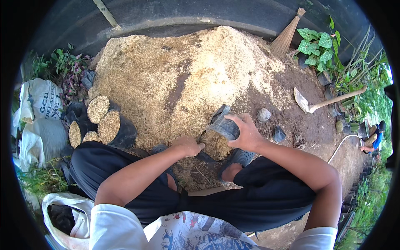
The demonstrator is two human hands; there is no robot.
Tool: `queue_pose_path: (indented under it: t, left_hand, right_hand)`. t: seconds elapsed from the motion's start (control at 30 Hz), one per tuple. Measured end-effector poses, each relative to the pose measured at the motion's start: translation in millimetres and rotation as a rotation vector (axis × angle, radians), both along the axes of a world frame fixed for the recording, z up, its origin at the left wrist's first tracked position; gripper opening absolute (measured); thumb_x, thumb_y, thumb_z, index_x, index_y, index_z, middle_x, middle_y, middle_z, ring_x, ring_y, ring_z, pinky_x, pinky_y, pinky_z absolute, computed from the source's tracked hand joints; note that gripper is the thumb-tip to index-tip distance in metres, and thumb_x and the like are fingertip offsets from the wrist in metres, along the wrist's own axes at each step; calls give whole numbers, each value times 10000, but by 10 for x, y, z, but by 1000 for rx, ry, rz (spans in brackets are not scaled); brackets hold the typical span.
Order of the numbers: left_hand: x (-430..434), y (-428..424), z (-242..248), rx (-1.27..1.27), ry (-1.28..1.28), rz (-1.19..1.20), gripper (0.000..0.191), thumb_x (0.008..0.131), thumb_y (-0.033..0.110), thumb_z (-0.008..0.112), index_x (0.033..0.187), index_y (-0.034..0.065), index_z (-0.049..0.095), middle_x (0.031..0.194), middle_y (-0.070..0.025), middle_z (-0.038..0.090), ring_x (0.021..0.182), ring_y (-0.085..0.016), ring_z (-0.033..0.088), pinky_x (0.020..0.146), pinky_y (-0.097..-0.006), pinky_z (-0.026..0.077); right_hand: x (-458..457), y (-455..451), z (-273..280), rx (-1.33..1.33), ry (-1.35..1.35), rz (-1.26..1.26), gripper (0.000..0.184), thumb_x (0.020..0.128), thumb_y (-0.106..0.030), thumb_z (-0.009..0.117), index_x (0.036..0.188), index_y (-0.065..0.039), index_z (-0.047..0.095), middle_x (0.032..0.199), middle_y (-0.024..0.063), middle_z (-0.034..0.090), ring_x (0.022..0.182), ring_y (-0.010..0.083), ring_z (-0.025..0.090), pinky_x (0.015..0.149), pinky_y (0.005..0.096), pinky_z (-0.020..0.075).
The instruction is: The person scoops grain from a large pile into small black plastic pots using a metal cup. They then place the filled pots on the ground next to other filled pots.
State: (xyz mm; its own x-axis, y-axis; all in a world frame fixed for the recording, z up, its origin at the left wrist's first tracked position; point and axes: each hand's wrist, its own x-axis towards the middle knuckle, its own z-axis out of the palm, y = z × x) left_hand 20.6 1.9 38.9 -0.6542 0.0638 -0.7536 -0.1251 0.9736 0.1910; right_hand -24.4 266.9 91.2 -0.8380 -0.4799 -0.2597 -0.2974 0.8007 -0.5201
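My right hand [247, 132] grips a grey pot-like container [225, 126], tilted over a black plastic bag [206, 157] between my feet. Pale brown husk-like material [215, 145] shows below its mouth, at the bag's opening. My left hand [189, 146] is closed at the bag's left edge, its thumb towards the husk; the held rim is mostly hidden. Right ahead rises a large heap of the same loose material [150, 78]. Filled black bags [125, 131] lie on their sides at the left, their open ends showing husk.
A hoe [337, 99] lies at the right, near potted plants [325, 47] and a straw broom [287, 36]. White sacks [47, 137] stand at the left. A small filled bag [263, 114] and a black scrap [279, 133] lie nearby. Another person [375, 137] crouches far right.
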Motion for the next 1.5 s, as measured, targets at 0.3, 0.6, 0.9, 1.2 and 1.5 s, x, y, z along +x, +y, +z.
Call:
queue_pose_path:
  t: [0.3,0.6,0.9,1.2,1.5]
  left_hand:
    - [100,-17,-262,309,-236,367,493,1067,386,594,997,-73,760,921,-198,800,751,-250,810,655,-388,691]
    - [172,-45,-380,372,-266,335,486,1050,346,606,933,-102,751,822,-195,794,748,-264,812,634,-376,689]
    - [145,-16,-373,370,-247,328,534,1041,355,601,879,-139,725,809,-241,783,658,-320,797,597,-400,680]
    - [145,17,-300,377,-223,351,530,1046,339,608,881,-155,707,843,-260,789,697,-311,811,589,-388,681]
    - [119,41,-275,313,-210,315,512,1032,354,625,932,-136,736,825,-231,796,672,-282,804,601,-377,664]
  right_hand:
    - [65,-46,22,-54,34,23,975,743,-285,935,1593,-245,459,1383,240,463,1331,447,495,1138,514,495]
    - [27,-111,87,-12,102,157,1001,717,-258,950,1583,-257,447,1406,280,406,1229,506,571,1103,505,545]
    - [25,-125,115,40,62,161,1025,707,-251,952,1590,-216,431,1431,309,394,1272,499,519,1131,492,526]
    - [50,-195,239,121,102,194,996,712,-286,952,1570,-188,455,1408,306,414,1260,503,517,1137,491,527]
    - [0,-200,301,114,195,146,966,709,-265,966,1544,-217,482,1351,280,426,1207,512,574,1067,518,553]
